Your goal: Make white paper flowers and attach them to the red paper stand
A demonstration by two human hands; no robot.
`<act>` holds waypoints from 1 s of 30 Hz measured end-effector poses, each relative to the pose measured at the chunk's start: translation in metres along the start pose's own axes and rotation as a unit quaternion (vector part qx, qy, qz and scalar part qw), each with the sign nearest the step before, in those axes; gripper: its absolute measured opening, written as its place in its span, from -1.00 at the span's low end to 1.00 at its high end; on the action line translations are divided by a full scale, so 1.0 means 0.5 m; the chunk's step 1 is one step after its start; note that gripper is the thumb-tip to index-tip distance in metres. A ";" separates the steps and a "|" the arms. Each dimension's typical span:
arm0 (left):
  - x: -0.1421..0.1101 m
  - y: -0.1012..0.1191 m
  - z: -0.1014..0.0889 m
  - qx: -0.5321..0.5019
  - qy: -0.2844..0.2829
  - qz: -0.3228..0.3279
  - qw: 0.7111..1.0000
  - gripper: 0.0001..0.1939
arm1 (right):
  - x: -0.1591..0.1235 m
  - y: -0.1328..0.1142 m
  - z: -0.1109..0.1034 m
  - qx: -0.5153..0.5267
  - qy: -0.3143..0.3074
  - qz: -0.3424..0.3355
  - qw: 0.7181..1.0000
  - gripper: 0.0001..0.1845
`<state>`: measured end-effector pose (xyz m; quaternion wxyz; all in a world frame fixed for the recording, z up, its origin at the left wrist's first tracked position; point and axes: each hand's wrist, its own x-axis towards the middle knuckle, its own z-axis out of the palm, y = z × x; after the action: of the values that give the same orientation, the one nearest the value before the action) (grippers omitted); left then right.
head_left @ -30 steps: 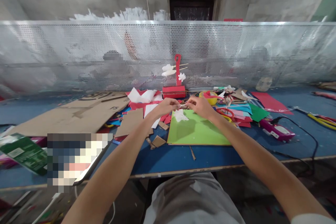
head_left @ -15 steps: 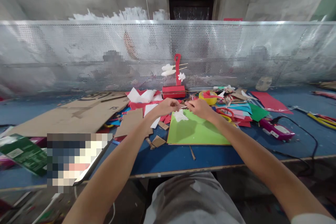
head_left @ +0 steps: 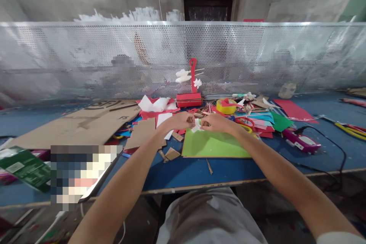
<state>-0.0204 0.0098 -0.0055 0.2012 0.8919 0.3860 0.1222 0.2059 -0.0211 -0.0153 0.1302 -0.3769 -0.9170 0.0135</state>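
Observation:
A small white star-shaped paper flower is at the back left corner of a lime-green sheet. My left hand is closed in a pinch at the flower's left edge. From the other side, my right hand pinches the flower's right edge, with a thin pale strip or stick showing above its fingers. Behind the hands stands a red box-like base with a red upright strip. White paper petals on thin sticks and another small white flower are fixed to that upright.
A large cardboard sheet lies left, near a green box and a blurred-out tablet. Yellow tape, coloured paper and red-handled scissors are right of centre. Farther right are a purple device with a black cord, and pliers.
Both hands have come down slightly from above the flower to its two sides. Earlier they pinched something thin above it. The red stand has not moved.

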 end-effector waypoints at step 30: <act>-0.004 -0.049 -0.020 0.119 0.058 -0.063 0.989 -0.72 | -0.001 -0.018 0.002 -0.007 0.032 0.011 0.999 -0.59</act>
<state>-0.0409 0.0260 -0.0078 0.0779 0.8747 0.4645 0.1141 0.2000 -0.0277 -0.0154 0.1564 -0.3877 -0.9084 -0.0033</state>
